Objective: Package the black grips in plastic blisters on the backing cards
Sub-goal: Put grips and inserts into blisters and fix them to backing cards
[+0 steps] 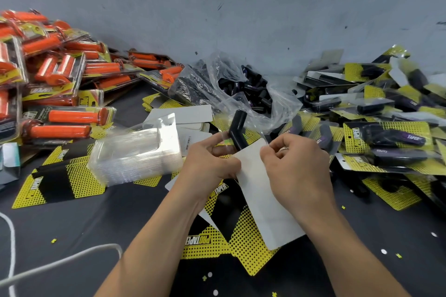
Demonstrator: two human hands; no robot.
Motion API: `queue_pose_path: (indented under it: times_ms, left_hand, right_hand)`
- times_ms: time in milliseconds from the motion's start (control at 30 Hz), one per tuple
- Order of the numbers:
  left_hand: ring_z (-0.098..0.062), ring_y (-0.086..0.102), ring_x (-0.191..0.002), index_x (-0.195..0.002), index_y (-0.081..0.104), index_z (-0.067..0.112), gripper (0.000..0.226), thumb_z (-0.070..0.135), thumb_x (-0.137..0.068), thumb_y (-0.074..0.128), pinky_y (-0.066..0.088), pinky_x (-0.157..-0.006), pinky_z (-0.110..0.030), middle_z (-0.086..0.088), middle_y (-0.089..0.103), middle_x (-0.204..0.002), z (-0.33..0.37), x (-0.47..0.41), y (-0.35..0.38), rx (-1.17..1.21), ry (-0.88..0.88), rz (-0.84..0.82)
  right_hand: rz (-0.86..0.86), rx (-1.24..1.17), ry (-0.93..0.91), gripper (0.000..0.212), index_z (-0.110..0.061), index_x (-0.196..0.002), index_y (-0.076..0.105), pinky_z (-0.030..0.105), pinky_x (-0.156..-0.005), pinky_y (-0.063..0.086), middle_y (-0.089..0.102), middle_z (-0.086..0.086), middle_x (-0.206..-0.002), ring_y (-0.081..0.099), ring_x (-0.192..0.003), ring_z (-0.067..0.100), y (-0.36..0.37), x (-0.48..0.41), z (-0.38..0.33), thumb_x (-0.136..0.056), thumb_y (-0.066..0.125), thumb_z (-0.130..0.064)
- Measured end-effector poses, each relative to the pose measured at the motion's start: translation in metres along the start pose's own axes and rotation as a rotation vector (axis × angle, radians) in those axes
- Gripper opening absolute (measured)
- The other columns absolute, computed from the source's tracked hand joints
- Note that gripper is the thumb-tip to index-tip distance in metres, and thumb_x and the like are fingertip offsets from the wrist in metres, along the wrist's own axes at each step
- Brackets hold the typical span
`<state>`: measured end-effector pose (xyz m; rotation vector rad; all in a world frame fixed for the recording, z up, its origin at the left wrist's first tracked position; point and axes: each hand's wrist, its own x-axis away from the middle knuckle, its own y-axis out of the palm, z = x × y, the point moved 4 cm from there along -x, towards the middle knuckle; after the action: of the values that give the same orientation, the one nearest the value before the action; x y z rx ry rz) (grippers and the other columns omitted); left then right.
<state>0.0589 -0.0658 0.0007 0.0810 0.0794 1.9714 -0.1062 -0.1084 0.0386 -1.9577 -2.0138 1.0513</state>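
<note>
Grey wall (241, 7), dark table (96, 224) strewn with yellow cards (60, 183), left hand (210, 169) gripping black grip (236, 132), right hand (296, 169) pinching white card (263, 200)

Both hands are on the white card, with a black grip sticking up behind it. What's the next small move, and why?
Probably swing the grip down flat against the card. The left hand holds grip and card together, but the grip juts up past the card's top edge, where the right hand pinches, so it does not yet lie along the card.
</note>
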Motion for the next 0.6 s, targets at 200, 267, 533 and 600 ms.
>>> queue_pose_path:
  times_ms: [200, 267, 533, 600]
  left_hand:
    - [-0.021, 0.076, -0.080, -0.142, 0.057, 0.030, 0.090, -0.002, -0.058, 0.067, 0.056, -0.061, -0.029, -0.001, 0.080, -0.111, 0.001, 0.001, 0.001, -0.041, 0.014, -0.050]
    - [-0.020, 0.074, -0.078, -0.140, 0.058, 0.032, 0.088, -0.001, -0.059, 0.066, 0.054, -0.060, -0.030, -0.003, 0.080, -0.109, 0.002, 0.001, 0.001, -0.042, 0.020, -0.029]
    - [-0.022, 0.074, -0.076, -0.113, 0.075, 0.011, 0.035, -0.003, -0.084, 0.065, 0.058, -0.059, -0.029, -0.013, 0.080, -0.097, -0.002, -0.002, -0.005, 0.050, -0.047, 0.188]
    - [-0.025, 0.074, -0.079, -0.107, 0.079, 0.013, 0.027, 0.001, -0.088, 0.065, 0.057, -0.059, -0.027, -0.011, 0.080, -0.097, -0.002, -0.003, -0.008, -0.017, -0.030, 0.255]
  right_hand:
    - [0.011, 0.055, -0.027, 0.037, -0.021, -0.065, 0.053, 0.018, -0.043, 0.037, 0.058, -0.008, -0.057, 0.055, -0.057, 0.005, 0.005, 0.005, -0.005, -0.098, 0.063, -0.032]
    - [0.004, 0.055, -0.015, 0.037, -0.021, -0.066, 0.052, 0.023, -0.045, 0.033, 0.057, -0.009, -0.060, 0.054, -0.059, 0.005, 0.005, 0.005, -0.005, -0.100, 0.060, -0.033]
    - [-0.281, -0.161, -0.022, 0.010, -0.027, -0.095, 0.068, 0.023, -0.057, 0.054, 0.075, -0.010, -0.078, 0.069, -0.072, 0.007, 0.013, 0.006, -0.006, -0.090, 0.064, -0.020]
    - [-0.319, -0.184, 0.002, 0.015, -0.028, -0.096, 0.070, 0.035, -0.065, 0.060, 0.077, -0.010, -0.081, 0.071, -0.074, 0.010, 0.016, 0.006, -0.004, -0.090, 0.064, -0.016]
